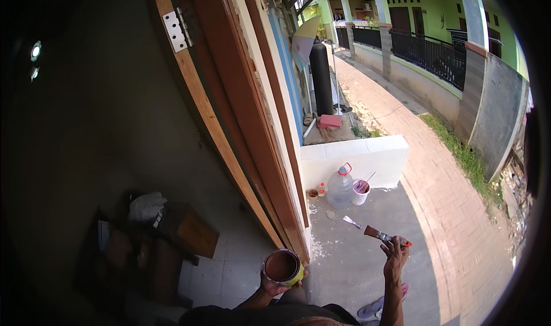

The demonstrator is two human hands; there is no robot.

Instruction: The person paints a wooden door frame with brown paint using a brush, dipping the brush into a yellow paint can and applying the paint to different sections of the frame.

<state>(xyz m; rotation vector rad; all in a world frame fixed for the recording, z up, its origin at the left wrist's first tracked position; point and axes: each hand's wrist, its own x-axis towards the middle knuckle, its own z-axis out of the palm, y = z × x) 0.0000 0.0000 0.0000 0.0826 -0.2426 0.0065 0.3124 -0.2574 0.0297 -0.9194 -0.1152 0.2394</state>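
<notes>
In my left hand (274, 288) rests a round paint can (282, 267), its top off and brown paint inside; the fingers wrap its lower side. The can is close to the foot of the brown door frame (238, 116). Out to the right, my right hand (396, 256) grips a paintbrush (383, 236) by its red-tipped handle. The brush points left, and its bristles look brown. Beside the frame stands a door edge of bare wood (209, 116) with a metal hinge (177, 30) near its top.
By a low white wall (359, 159) stand a large clear bottle (341, 187) and a white bucket (360, 193) with a stick in it. A scraper (352, 221) lies on the grey floor. Dark wooden furniture (195, 231) is inside at left; a brick path (436, 171) runs outside.
</notes>
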